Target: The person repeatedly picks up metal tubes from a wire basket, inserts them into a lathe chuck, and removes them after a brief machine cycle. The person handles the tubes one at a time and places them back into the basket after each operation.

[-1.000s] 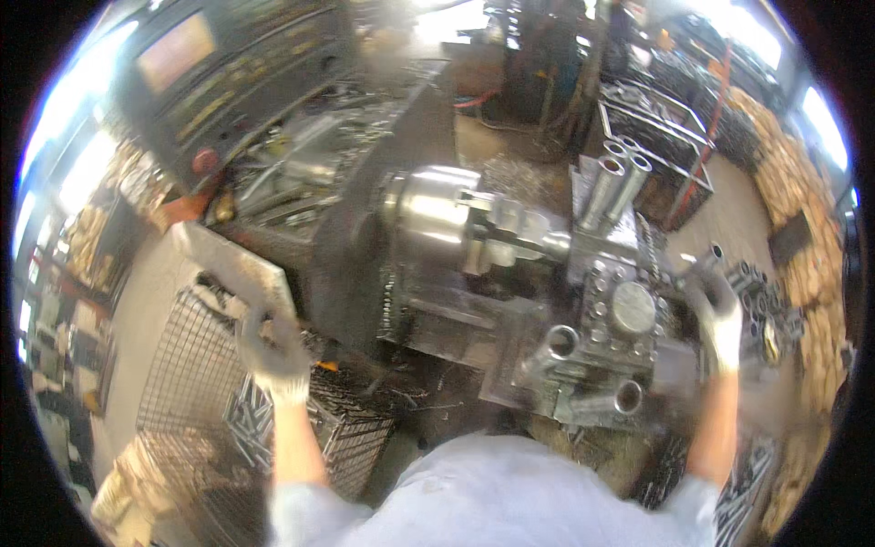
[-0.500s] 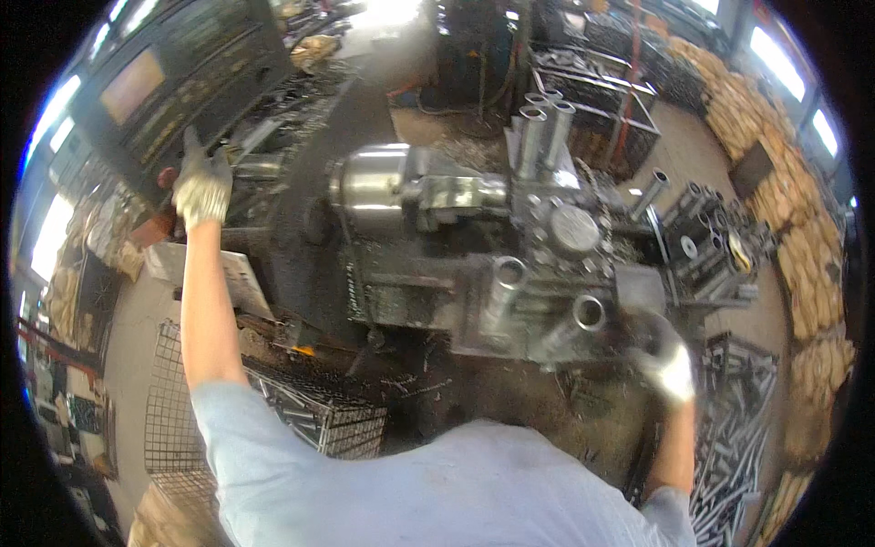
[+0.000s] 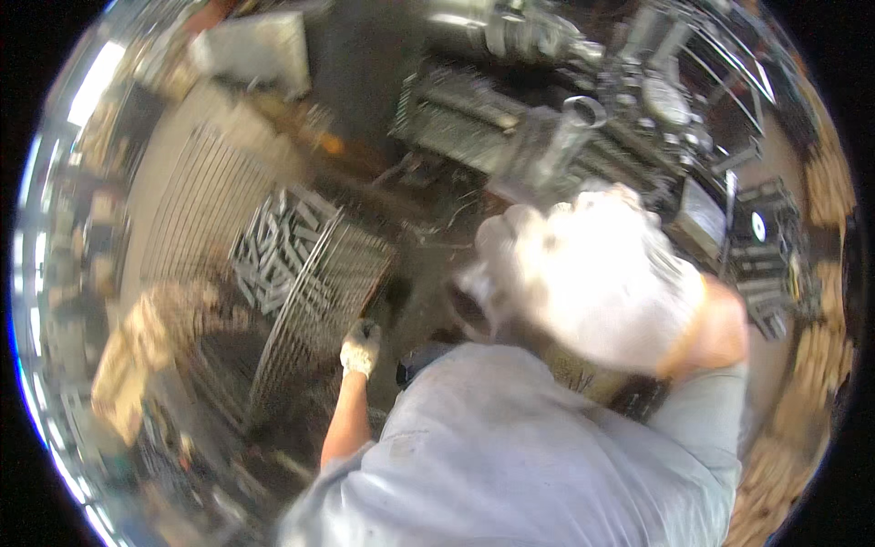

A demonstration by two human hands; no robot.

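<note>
My gloved right hand (image 3: 592,273) is raised close to the view, large and blurred, in front of the machine. Its fingers are curled round a metal tube (image 3: 472,312), whose round dark end shows below them; most of the tube is hidden by the glove. Low at my left side is my gloved left hand (image 3: 361,346), beside the wire basket (image 3: 314,283); its small, dark fingers do not show clearly. Another open-ended tube (image 3: 583,114) stands tilted on the machine bed, beyond my right hand.
A lathe-like machine (image 3: 456,109) with a bolted turret (image 3: 665,98) fills the upper right. Cut metal pieces (image 3: 278,251) lie in the basket. More tubes sit in a dark rack (image 3: 770,246) at right. Brown sacks (image 3: 825,365) line the right edge; others lie at left.
The view has tilted and swung toward the basket. My left hand has left the machine's far left and dropped beside the basket. My right hand has come up close, now with a tube in it.
</note>
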